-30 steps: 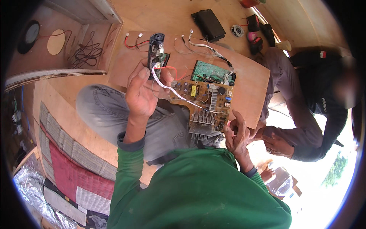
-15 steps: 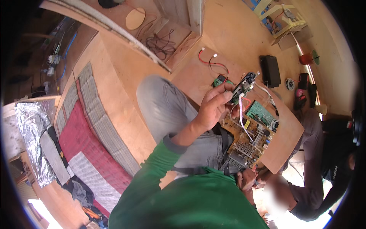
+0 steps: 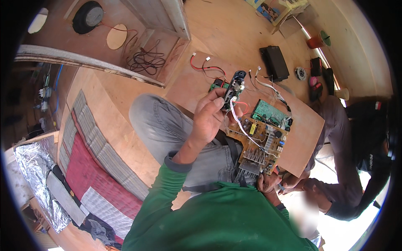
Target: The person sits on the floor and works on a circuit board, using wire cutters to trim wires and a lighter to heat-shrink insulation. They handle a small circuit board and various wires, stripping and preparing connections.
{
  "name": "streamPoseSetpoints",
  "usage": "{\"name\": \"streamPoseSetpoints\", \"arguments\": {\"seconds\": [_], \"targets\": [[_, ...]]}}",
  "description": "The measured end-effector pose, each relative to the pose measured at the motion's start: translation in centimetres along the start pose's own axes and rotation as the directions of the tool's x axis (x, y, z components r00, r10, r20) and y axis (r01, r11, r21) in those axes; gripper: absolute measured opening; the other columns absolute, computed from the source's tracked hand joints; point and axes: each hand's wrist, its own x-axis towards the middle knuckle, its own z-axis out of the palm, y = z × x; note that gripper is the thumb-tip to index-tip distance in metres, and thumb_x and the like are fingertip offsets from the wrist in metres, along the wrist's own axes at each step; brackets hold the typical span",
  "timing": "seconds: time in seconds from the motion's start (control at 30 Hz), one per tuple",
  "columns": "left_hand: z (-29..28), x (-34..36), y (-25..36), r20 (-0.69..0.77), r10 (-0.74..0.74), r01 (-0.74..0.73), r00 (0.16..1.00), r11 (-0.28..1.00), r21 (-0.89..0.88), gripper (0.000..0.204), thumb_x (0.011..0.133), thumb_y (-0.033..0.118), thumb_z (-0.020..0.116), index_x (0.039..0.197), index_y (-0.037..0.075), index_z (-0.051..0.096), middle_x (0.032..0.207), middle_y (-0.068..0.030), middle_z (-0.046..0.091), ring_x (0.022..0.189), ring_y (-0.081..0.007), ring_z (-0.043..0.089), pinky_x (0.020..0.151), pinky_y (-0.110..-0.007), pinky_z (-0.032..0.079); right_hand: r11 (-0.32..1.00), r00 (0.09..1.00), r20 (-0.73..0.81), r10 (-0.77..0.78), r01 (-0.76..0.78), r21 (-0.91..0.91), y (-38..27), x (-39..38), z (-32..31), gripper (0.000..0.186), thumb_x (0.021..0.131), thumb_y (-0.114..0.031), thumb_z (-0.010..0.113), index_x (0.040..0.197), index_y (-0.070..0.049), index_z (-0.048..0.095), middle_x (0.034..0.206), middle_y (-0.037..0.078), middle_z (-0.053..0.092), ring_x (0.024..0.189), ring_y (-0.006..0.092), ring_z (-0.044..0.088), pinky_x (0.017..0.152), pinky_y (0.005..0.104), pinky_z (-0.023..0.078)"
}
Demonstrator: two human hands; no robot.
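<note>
Open wooden cabinet past the panel's far-left corner. Co-worker seated off the right edge. Brown panel lies flat, carries most of the electronics. Brown circuit board with heat sinks overhangs the panel's near edge, toward the near-right corner. Left hand raised above the near edge, thumb and fingers clamped on the black module, a long narrow part held up and tilted, components exposed. Green circuit board on the panel, just beyond the brown one, toward the right edge. Black box on the floor, beyond the far edge. Right hand low, by the brown board's near end; partly hidden, can't tell if fingers grip anything. White cable drops from the module across the brown board; its end unclear. Red-and-black wires with white plugs at the far-left corner.
</note>
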Motion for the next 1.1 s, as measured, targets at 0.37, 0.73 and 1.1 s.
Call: {"name": "streamPoseSetpoints", "arguments": {"seconds": [0.37, 0.73, 1.1], "targets": [[-0.5, -0.1, -0.3, 0.0, -0.006, 0.006, 1.0, 0.999, -0.038, 0.045, 0.102, 0.034, 0.056, 0.129, -0.003, 0.054, 0.102, -0.0226, 0.073, 0.09, -0.0305, 0.075, 0.082, -0.041, 0.063, 0.994, 0.999, -0.048, 0.023, -0.018, 0.104, -0.7, 1.1, -0.1, 0.032, 0.088, -0.011, 0.063, 0.11, 0.007, 0.076, 0.105, 0.026, 0.075, 0.088, 0.0411, 0.074, 0.081, 0.0456, 0.057], [-0.4, -0.1, -0.1, 0.016, -0.021, 0.022, 1.0, 0.997, -0.07, 0.044, 0.102, 0.033, 0.055, 0.128, -0.002, 0.054, 0.104, -0.023, 0.073, 0.091, -0.0309, 0.074, 0.08, -0.042, 0.063, 0.997, 0.999, -0.036, 0.02, -0.017, 0.08, -0.9, 1.3, -0.5, 0.031, 0.088, -0.009, 0.064, 0.111, 0.007, 0.076, 0.104, 0.025, 0.075, 0.084, 0.04, 0.073, 0.077, 0.044, 0.057], [-0.4, -0.1, -0.2, 0.004, -0.014, 0.014, 1.0, 0.998, -0.058, 0.044, 0.103, 0.031, 0.054, 0.13, -0.004, 0.056, 0.1, -0.0193, 0.074, 0.091, -0.029, 0.076, 0.082, -0.042, 0.064, 0.996, 0.996, -0.08, -0.029, 0.035, 0.08, -0.9, 1.9, -0.5, 0.028, 0.084, -0.004, 0.064, 0.107, 0.004, 0.076, 0.086, 0.02, 0.073, 0.065, 0.0341, 0.07, 0.062, 0.041, 0.055]]}}
